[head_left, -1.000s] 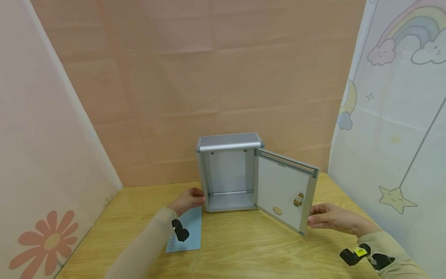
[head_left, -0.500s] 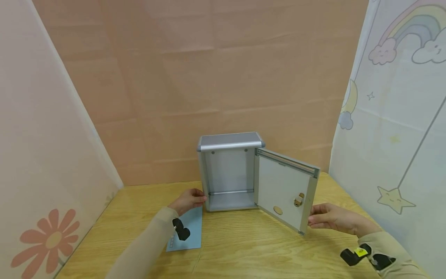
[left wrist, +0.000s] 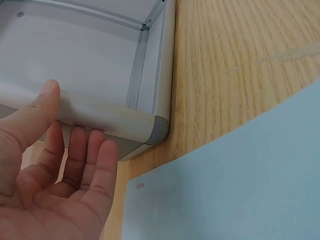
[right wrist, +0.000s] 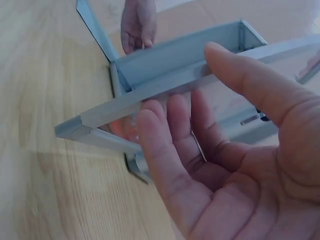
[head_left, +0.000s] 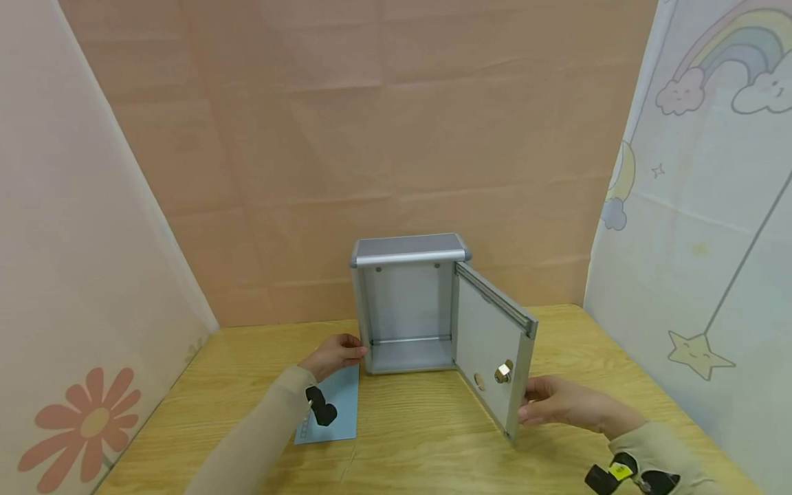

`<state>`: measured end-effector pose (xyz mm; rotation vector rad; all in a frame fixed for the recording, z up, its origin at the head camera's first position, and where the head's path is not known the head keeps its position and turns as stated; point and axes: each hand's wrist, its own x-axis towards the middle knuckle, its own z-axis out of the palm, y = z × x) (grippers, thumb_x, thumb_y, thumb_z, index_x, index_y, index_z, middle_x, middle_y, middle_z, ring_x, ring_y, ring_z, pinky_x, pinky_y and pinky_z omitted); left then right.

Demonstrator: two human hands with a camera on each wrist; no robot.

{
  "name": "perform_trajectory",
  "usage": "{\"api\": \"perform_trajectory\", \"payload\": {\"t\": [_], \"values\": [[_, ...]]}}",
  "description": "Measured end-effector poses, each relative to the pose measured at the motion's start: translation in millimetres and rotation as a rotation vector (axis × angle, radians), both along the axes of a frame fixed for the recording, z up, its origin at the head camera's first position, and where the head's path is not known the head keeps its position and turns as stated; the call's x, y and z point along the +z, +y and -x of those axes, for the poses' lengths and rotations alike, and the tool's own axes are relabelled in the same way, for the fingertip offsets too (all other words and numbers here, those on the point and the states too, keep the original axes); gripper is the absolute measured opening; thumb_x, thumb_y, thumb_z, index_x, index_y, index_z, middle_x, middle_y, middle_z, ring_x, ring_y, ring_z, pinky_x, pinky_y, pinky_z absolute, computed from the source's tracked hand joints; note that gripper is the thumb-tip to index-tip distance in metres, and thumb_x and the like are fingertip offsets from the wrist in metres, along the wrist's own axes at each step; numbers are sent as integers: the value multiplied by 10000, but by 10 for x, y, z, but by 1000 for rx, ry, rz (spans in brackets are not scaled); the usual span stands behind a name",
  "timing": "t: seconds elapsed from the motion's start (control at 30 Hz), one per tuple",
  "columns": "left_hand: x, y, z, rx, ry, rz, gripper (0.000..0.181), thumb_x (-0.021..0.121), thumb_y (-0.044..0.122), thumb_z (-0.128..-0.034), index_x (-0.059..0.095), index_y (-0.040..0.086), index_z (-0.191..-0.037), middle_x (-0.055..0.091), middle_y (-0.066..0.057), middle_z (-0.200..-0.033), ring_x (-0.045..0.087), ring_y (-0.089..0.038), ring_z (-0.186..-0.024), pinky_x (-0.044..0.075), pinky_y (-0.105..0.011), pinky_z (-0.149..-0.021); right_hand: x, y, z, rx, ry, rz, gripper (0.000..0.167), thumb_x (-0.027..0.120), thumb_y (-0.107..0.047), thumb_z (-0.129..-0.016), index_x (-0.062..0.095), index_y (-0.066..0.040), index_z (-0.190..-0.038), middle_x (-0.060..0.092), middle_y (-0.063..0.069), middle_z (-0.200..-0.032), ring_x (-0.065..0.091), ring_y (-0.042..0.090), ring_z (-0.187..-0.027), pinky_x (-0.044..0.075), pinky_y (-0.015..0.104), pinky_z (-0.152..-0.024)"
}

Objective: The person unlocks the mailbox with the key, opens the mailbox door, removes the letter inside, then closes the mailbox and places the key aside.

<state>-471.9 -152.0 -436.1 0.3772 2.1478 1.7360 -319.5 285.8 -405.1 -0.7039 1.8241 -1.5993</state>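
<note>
A silver-grey metal box (head_left: 411,251) stands upright on the table, its front swung open on the right side. The left hand (head_left: 334,356) holds the box's lower left edge; in the left wrist view that hand (left wrist: 65,175) has its thumb on the front rim and its fingers against the outer side. The right hand (head_left: 572,404) pinches the free edge of the door (head_left: 489,337), which has a brass-coloured lock (head_left: 503,372) on its inner face. In the right wrist view, the right hand (right wrist: 225,150) has its thumb and fingers on either side of the door frame (right wrist: 150,95).
A light blue envelope-like sheet (head_left: 340,405) lies on the wooden table (head_left: 421,440), left of the box and partly under the left forearm. An orange-brown cloth (head_left: 297,137) hangs behind, with patterned cloths at both sides.
The right hand has moved left and nearer the camera with the door's edge, so the door stands at a sharper angle to the box. The left hand and box stay in place.
</note>
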Motion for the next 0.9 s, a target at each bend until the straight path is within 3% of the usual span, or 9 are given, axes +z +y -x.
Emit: {"api": "perform_trajectory", "payload": {"t": [0.17,0.3,0.43,0.53,0.67,0.9], "values": [[9,20,3,-4,6,-1,262,628,90,-939,508,-79,-1099,596,-88,-1006,592,-264,-1001,489,-452,-983,26,-145,-14,4,6,-15,480,532,-81,-987,355,219,-1317,601,98,-1118,620,174,-1046,528,329,-932],[15,29,-1,-2,3,9,266,628,99,-941,509,-71,-1108,597,-86,-1015,593,-264,-1008,482,-455,-994,39,-134,50,50,-19,35,342,505,-40,-990,418,147,-1263,583,95,-1105,617,168,-1040,525,354,-944],[10,15,-11,-3,12,15,267,626,100,-943,503,-71,-1107,598,-94,-1021,593,-267,-1006,479,-464,-996,44,-81,154,106,-102,133,185,382,-63,-1043,460,-13,-1203,585,57,-1126,613,147,-1062,508,331,-970],[1,2,-17,-6,18,17,268,618,99,-948,498,-76,-1113,599,-99,-1035,594,-275,-1018,475,-467,-1000,49,-64,211,136,-139,185,273,258,-128,-1079,501,-64,-1186,616,22,-1133,622,129,-1073,503,311,-975],[3,0,-24,-6,16,13,268,617,100,-949,497,-76,-1112,599,-106,-1043,591,-285,-1029,474,-465,-1002,72,-98,237,134,-136,196,363,223,-137,-1083,545,-60,-1233,639,19,-1118,635,129,-1062,510,318,-966],[28,-2,-31,11,14,11,260,623,96,-944,503,-73,-1100,600,-91,-1019,598,-245,-986,481,-459,-995,127,-309,266,126,-157,165,266,298,-125,-1071,526,-46,-1184,629,9,-1067,643,135,-1041,516,333,-959]]}}
